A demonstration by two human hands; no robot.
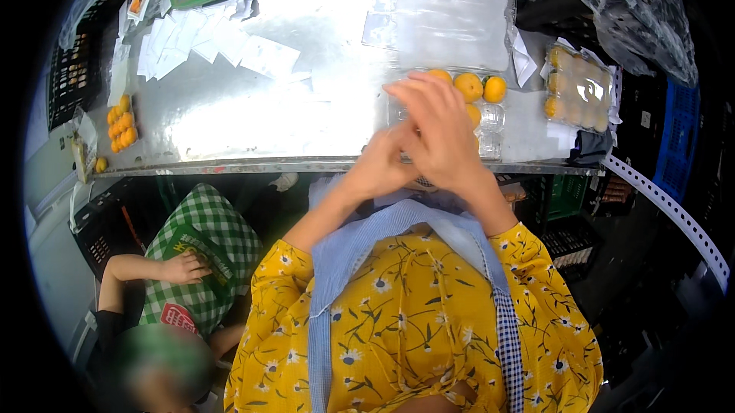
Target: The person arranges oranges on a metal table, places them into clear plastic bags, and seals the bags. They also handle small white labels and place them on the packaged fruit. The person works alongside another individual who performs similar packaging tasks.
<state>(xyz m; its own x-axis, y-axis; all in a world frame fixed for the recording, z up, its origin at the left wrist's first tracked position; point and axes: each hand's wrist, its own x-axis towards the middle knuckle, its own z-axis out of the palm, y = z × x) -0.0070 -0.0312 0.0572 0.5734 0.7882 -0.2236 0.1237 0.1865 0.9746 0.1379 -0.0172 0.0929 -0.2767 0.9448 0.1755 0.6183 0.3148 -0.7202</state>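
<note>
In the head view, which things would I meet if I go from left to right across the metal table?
Small orange fruits at the left edge → fanned white papers → partly filled clear tray → closed clear fruit pack.

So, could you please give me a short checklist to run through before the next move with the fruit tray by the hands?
1. Clear tray full: not ok; cups at its right side are empty.
2. Orange fruit seated in the tray: ok for those in view.
3. Left hand and right hand apart: not ok; they overlap.
4. Hands empty: cannot tell; fingers are blurred and partly hidden.
5. White slips on the table: ok; spread toward its far left.
</note>
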